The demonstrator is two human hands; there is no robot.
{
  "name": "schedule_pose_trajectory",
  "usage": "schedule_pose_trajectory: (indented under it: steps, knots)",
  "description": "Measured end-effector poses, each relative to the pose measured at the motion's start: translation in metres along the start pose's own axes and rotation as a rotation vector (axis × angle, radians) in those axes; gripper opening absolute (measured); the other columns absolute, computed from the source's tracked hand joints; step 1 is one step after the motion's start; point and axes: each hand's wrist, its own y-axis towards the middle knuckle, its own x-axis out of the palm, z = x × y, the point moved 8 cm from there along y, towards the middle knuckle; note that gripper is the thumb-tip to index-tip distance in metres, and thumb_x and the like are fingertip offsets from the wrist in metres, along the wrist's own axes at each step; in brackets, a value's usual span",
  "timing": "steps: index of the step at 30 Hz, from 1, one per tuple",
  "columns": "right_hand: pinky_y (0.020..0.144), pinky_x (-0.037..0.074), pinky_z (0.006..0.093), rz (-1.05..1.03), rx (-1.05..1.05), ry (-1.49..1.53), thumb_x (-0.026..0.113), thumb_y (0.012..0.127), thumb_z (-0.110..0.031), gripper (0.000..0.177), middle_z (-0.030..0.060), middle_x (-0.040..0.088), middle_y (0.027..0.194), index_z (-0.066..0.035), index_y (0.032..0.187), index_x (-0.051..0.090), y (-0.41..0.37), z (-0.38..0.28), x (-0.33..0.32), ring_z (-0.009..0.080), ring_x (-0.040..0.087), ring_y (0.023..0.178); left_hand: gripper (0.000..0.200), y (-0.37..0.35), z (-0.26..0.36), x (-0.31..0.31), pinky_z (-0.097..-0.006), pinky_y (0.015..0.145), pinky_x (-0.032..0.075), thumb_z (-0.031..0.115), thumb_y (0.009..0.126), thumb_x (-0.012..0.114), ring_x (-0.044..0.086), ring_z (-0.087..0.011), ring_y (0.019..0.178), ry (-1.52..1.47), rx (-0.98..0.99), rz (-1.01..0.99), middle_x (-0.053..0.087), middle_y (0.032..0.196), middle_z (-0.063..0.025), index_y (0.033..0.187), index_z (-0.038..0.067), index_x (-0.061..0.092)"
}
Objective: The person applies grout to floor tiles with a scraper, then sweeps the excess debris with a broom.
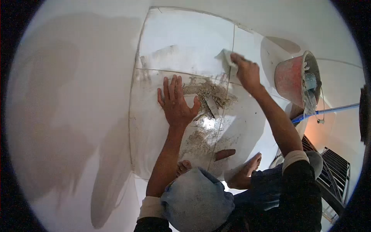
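Observation:
My left hand [177,101] lies flat on the dirty white floor tile [148,116], fingers stretched out and thumb apart. Close beside its thumb is a heap of grey-brown crumbly debris [212,92]. A flat grey sliver [212,107] lies at the near side of that heap. Farther off and to the right, my right hand [247,73] is closed on a pale flat piece [228,60], held near the joint between tiles; its exact kind cannot be made out. Brown smears [166,50] mark the far tile.
A reddish, grime-coated bucket [288,79] tilts at the right with bluish plastic inside. A blue pole [332,110] runs below it. A reddish-brown shard [225,154] lies near my bare feet [247,170]. White walls [69,96] border the tiles; a dark railing [334,166] stands at lower right.

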Motion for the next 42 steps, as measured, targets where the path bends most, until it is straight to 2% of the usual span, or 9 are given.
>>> schedule_pose_trajectory:
  steps: [5,10,15,17,21,27,33,38,42]
  knots:
    - [0.074,0.054,0.0490,0.078,-0.010,-0.166,0.060,0.081,-0.011,0.045,0.0162,0.071,0.091,-0.020,0.125,0.066,0.110,0.080,-0.010,0.0352,0.068,0.079,0.078,0.000,0.003,0.001,-0.0592,0.118,0.013,0.039,0.079,0.065,0.029,-0.0354,0.146,0.030,0.003,-0.014,0.043,0.148,-0.0151,0.146,0.004,0.042]
    - [0.074,0.057,0.0485,0.039,-0.137,-0.042,0.058,0.084,-0.004,0.046,0.0157,0.073,0.095,-0.022,0.125,0.067,-0.005,0.037,-0.007,0.0331,0.071,0.081,0.079,0.002,0.005,0.001,-0.0587,0.118,0.013,0.039,0.080,0.065,0.029,-0.0339,0.146,0.038,-0.006,-0.013,0.043,0.149,-0.0140,0.146,0.005,0.042]
    - [0.073,0.056,0.0484,0.070,0.042,-0.248,0.060,0.081,-0.004,0.043,0.0156,0.073,0.095,-0.016,0.122,0.067,0.042,0.063,-0.023,0.0339,0.071,0.079,0.077,-0.003,0.005,0.005,-0.0584,0.118,0.013,0.040,0.081,0.065,0.029,-0.0337,0.146,0.059,0.018,0.007,0.042,0.150,-0.0134,0.147,0.007,0.042]
    - [0.068,0.056,0.0474,-0.161,0.134,-0.161,0.061,0.082,-0.005,0.041,0.0175,0.072,0.101,-0.010,0.123,0.065,0.010,0.040,-0.010,0.0302,0.072,0.081,0.075,-0.003,0.006,0.002,-0.0585,0.118,0.014,0.040,0.083,0.064,0.029,-0.0339,0.146,0.054,0.033,0.031,0.043,0.149,-0.0132,0.147,0.007,0.042]
    - [0.075,0.059,0.0435,-0.003,-0.082,-0.080,0.060,0.073,0.011,0.058,0.0100,0.069,0.121,-0.012,0.126,0.065,-0.122,-0.023,-0.018,0.0276,0.073,0.089,0.074,-0.005,0.008,0.000,-0.0580,0.118,0.014,0.040,0.084,0.063,0.030,-0.0340,0.146,0.057,0.040,0.042,0.043,0.149,-0.0131,0.146,0.007,0.042]
    - [0.069,0.057,0.0457,-0.028,0.168,-0.111,0.056,0.083,0.001,0.045,0.0124,0.070,0.115,-0.015,0.123,0.067,-0.039,0.048,-0.016,0.0308,0.072,0.083,0.071,-0.006,0.013,0.002,-0.0573,0.118,0.015,0.038,0.085,0.063,0.030,-0.0350,0.145,0.071,0.100,0.054,0.044,0.148,-0.0137,0.145,0.007,0.043]
    - [0.076,0.058,0.0440,-0.014,-0.077,0.076,0.058,0.077,0.006,0.056,0.0145,0.069,0.117,-0.009,0.131,0.060,-0.215,-0.063,-0.028,0.0332,0.070,0.096,0.073,-0.011,0.014,0.004,-0.0580,0.118,0.013,0.036,0.081,0.065,0.028,-0.0357,0.146,0.093,0.108,0.059,0.044,0.148,-0.0149,0.144,0.006,0.045]
    - [0.064,0.057,0.0434,-0.075,0.239,-0.008,0.060,0.077,0.003,0.047,0.0170,0.069,0.104,-0.006,0.123,0.059,-0.180,0.000,-0.021,0.0323,0.070,0.081,0.068,-0.018,0.020,0.003,-0.0587,0.118,0.014,0.032,0.083,0.067,0.030,-0.0362,0.145,0.085,0.188,0.053,0.044,0.149,-0.0142,0.144,0.011,0.047]
    - [0.069,0.057,0.0459,0.038,0.067,0.062,0.059,0.075,0.004,0.050,0.0164,0.071,0.100,-0.010,0.123,0.061,-0.244,-0.070,-0.028,0.0337,0.070,0.083,0.069,-0.036,0.051,0.016,-0.0594,0.116,0.018,0.031,0.084,0.067,0.031,-0.0376,0.144,-0.006,0.352,-0.058,0.042,0.150,-0.0159,0.146,0.010,0.046]
